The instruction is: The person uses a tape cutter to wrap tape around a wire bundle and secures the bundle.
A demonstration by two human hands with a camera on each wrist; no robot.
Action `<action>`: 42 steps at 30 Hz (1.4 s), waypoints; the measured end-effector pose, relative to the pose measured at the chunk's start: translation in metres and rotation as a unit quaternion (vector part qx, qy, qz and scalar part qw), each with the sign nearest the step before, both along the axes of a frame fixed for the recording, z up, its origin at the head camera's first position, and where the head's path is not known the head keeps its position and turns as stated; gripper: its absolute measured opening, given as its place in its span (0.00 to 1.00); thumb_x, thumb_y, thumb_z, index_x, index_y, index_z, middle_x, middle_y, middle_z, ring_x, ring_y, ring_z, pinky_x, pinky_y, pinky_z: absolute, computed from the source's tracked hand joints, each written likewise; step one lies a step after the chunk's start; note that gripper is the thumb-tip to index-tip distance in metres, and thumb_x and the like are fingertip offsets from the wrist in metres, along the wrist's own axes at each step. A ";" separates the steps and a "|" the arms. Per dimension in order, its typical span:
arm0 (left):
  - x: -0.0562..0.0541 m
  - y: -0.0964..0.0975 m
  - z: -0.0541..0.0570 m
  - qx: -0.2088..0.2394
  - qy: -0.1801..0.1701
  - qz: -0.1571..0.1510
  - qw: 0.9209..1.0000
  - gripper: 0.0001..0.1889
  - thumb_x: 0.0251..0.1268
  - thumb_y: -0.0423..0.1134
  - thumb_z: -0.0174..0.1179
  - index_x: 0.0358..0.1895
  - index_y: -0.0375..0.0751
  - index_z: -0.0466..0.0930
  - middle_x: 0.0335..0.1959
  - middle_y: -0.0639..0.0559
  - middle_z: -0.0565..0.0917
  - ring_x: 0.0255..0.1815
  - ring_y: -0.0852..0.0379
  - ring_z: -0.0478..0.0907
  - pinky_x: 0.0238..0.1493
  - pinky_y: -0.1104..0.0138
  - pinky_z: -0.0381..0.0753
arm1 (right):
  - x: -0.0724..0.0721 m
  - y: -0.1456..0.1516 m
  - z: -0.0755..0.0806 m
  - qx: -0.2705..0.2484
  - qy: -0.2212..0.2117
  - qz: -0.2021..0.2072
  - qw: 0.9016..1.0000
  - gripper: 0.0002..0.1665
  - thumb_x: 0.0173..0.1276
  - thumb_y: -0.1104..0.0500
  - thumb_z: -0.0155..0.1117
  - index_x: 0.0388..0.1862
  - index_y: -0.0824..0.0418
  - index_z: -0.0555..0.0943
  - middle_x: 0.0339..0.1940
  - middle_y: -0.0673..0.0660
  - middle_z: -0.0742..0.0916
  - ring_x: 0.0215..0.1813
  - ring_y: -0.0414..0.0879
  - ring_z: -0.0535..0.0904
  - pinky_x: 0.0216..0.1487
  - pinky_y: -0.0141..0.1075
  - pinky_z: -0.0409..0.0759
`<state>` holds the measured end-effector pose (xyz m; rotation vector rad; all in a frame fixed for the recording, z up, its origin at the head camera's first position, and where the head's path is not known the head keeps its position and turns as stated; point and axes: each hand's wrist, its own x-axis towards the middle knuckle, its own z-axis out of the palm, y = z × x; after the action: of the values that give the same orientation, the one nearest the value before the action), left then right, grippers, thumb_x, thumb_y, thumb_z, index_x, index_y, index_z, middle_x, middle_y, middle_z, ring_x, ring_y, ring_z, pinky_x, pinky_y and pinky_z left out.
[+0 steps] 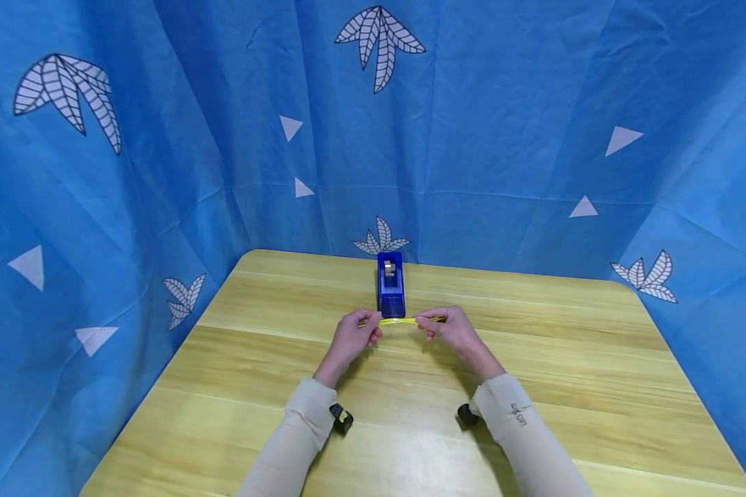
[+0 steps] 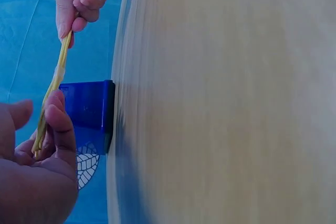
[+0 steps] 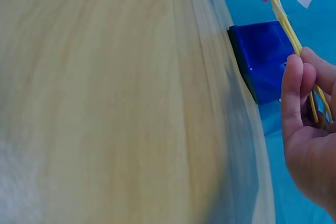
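Note:
A thin bundle of yellow strands point(image 1: 405, 320) is stretched level between both hands, just in front of a blue tape dispenser point(image 1: 392, 305). My left hand point(image 1: 354, 333) holds its left end, and my right hand point(image 1: 452, 327) pinches the right part between thumb and fingers. Pale, clear tape point(image 2: 60, 72) lies around the bundle's middle in the left wrist view. In the right wrist view, looped strand ends point(image 3: 326, 107) stick out below the right fingers. The dispenser stands upright with a tape roll point(image 1: 389, 269) in it.
The wood-grain table point(image 1: 236, 386) has rounded far corners. Behind and beside it hangs a blue curtain point(image 1: 503, 124) with white leaf and triangle prints. Dark wrist cameras point(image 1: 342, 418) sit at the inner side of both light sleeves point(image 1: 522, 421).

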<state>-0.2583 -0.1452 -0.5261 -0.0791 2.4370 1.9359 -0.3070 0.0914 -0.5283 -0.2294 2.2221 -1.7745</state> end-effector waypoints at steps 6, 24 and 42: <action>-0.002 0.001 -0.007 0.028 -0.013 -0.017 0.999 0.17 0.81 0.42 0.55 0.43 0.26 0.80 0.25 0.54 0.78 0.24 0.61 0.72 0.24 0.74 0.72 | 0.001 -0.002 0.002 0.031 0.035 -0.009 0.999 0.12 0.72 0.59 0.71 0.49 0.64 0.90 0.45 0.60 0.92 0.30 0.46 0.86 0.20 0.29 0.61; -0.003 0.000 -0.007 0.044 0.012 -0.016 0.999 0.12 0.80 0.38 0.56 0.45 0.27 0.78 0.31 0.54 0.77 0.30 0.59 0.72 0.29 0.73 0.72 | -0.003 -0.003 0.002 -0.045 -0.052 0.003 0.998 0.30 0.79 0.47 0.61 0.64 0.72 0.79 0.50 0.69 0.88 0.38 0.45 0.86 0.48 0.36 0.88; -0.009 -0.005 -0.004 -0.037 0.023 -0.001 0.999 0.14 0.78 0.47 0.60 0.48 0.39 0.85 0.44 0.45 0.87 0.44 0.54 0.82 0.44 0.66 0.81 | -0.010 -0.003 0.000 -0.059 -0.055 -0.007 0.997 0.19 0.75 0.62 0.66 0.58 0.72 0.83 0.37 0.58 0.89 0.34 0.40 0.88 0.50 0.33 0.86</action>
<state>-0.2678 -0.1502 -0.5300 -0.0359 2.5365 1.8677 -0.3166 0.0887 -0.5285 -0.1374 2.0514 -1.8802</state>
